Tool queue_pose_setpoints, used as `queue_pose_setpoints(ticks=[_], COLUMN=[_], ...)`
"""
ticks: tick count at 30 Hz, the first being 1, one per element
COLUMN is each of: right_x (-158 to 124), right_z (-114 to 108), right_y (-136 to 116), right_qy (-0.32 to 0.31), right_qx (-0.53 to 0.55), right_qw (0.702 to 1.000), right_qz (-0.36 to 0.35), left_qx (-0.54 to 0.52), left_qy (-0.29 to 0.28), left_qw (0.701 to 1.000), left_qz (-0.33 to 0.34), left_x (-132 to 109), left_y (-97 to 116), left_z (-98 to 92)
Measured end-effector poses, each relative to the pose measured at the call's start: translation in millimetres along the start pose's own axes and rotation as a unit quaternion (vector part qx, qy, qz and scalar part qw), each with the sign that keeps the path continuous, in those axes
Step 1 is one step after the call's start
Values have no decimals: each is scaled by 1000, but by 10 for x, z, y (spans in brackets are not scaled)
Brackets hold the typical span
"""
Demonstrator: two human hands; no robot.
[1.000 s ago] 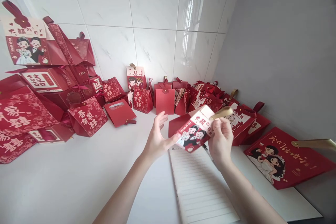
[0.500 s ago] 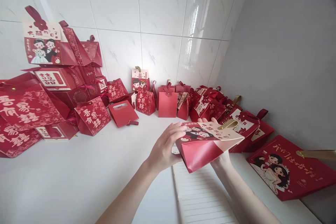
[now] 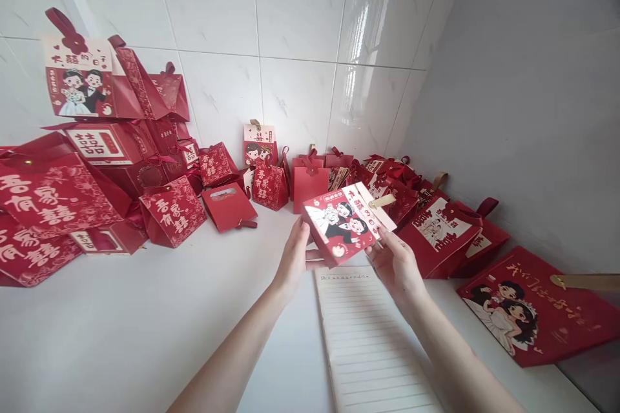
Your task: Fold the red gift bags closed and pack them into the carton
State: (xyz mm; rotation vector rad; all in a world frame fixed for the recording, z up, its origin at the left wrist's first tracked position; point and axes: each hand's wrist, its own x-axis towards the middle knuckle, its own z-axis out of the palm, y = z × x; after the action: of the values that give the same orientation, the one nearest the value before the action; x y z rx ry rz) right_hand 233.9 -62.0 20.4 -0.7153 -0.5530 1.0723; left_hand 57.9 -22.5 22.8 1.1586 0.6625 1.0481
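Between my two hands is a red and cream gift box (image 3: 345,226) with a cartoon couple on its front and a gold strap at its upper right. The box is tilted, its printed face turned up toward me. My left hand (image 3: 293,258) grips its left end, thumb on the edge and fingers underneath. At the lower right corner, my right hand (image 3: 398,264) holds it with the fingers near the cream part. Below the box lies an open lined notebook (image 3: 372,342) with a row of small writing at its top.
Red gift boxes are stacked high at the left (image 3: 58,197). Smaller boxes (image 3: 271,185) stand along the tiled wall. More boxes (image 3: 438,232) crowd the right side, and a large red box (image 3: 542,310) with a couple print lies near the right edge of the white table (image 3: 145,329).
The box has been turned so its printed front faces up toward me, and it has moved slightly up and left. My right hand has come from behind it to its right corner.
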Motion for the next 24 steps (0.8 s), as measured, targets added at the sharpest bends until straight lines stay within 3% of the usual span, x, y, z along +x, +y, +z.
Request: queue_pose_setpoints(ticks=[3, 10, 16, 20, 24], right_x=[41, 12, 38, 49, 51], right_z=[3, 29, -21, -50, -67], right_y=[13, 64, 108, 78, 9], right_qy=[36, 56, 58, 22, -8], right_qx=[35, 98, 99, 63, -6], right_qw=[997, 982, 982, 986, 996], right_qz=[58, 152, 150, 154, 89], left_qx=[15, 19, 34, 27, 39], left_qy=[-18, -19, 3, -12, -34], left_qw=[1000, 998, 998, 998, 998], left_qz=[7, 57, 56, 57, 46], left_x=[-7, -46, -71, -55, 10], left_y=[8, 41, 78, 53, 0], left_z=[-1, 32, 52, 29, -62])
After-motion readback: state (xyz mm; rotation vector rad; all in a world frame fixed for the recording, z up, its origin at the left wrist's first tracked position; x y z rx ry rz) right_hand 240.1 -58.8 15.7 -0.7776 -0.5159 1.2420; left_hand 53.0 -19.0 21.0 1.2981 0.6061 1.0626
